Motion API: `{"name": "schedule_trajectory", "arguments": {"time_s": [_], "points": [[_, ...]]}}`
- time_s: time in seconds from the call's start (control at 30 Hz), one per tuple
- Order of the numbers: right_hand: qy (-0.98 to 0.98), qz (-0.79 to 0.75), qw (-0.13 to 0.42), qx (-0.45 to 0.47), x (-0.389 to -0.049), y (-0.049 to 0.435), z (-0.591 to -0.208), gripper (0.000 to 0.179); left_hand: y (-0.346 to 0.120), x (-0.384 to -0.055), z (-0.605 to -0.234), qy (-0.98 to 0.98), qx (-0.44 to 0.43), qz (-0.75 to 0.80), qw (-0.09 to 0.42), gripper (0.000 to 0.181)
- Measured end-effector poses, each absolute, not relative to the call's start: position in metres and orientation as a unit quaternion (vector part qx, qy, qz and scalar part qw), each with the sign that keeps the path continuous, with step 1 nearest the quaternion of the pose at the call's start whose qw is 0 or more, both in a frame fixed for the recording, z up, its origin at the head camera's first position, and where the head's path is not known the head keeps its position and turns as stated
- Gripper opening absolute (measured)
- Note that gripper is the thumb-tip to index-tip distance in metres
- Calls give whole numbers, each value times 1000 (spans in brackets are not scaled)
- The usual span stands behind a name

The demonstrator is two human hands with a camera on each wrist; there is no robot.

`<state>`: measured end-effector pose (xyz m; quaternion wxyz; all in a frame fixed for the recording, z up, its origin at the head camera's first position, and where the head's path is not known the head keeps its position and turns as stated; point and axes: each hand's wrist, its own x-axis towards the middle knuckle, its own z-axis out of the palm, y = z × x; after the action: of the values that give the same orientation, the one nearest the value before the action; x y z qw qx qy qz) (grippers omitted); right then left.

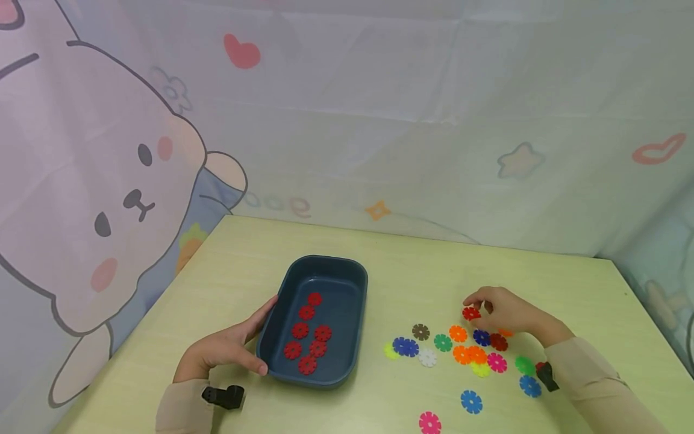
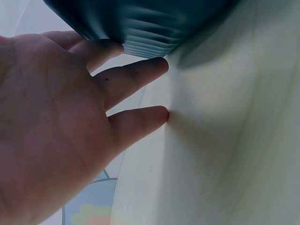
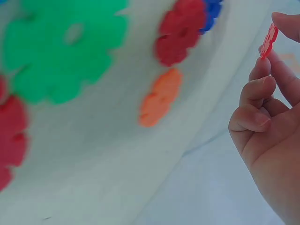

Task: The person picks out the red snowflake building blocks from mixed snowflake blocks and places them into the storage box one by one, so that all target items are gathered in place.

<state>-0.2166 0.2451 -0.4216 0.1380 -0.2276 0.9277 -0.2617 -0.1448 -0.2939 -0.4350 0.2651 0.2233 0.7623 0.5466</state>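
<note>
Between thumb and fingertips, my right hand (image 1: 508, 310) pinches a red snowflake disc (image 1: 471, 313) above the scattered discs; the right wrist view shows this red disc (image 3: 269, 41) nearly edge-on. A dark blue rectangular tray (image 1: 347, 337) stands left of the middle, with several red discs (image 1: 300, 330) lying flat inside. My left hand (image 1: 230, 348) rests against the tray's left side, thumb at its near-left corner. In the left wrist view, its fingers (image 2: 136, 77) are extended, some touching the tray's outer wall. Below the right hand lie a dark blue disc (image 1: 481, 337) and another red disc (image 1: 499, 342).
Loose discs lie right of the tray, among them a brown disc (image 1: 420, 332), a white disc (image 1: 427, 357), orange discs (image 1: 458, 333) and a pink disc (image 1: 430, 423) near the front. A printed cloth (image 1: 412, 120) hangs behind the table (image 1: 412, 265).
</note>
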Motion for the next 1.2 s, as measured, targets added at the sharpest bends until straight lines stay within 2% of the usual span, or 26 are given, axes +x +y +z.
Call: {"name": "schedule_trajectory", "arguments": {"time_s": [0.63,1.2], "points": [[892,-274,89,-348,-233,185,-389,23,-295,-146,-436,763,231,544,260,126],[849,-277,99,-438,-241,93,-366,29,-295,-146,-436,765,224,541,268,125]]}}
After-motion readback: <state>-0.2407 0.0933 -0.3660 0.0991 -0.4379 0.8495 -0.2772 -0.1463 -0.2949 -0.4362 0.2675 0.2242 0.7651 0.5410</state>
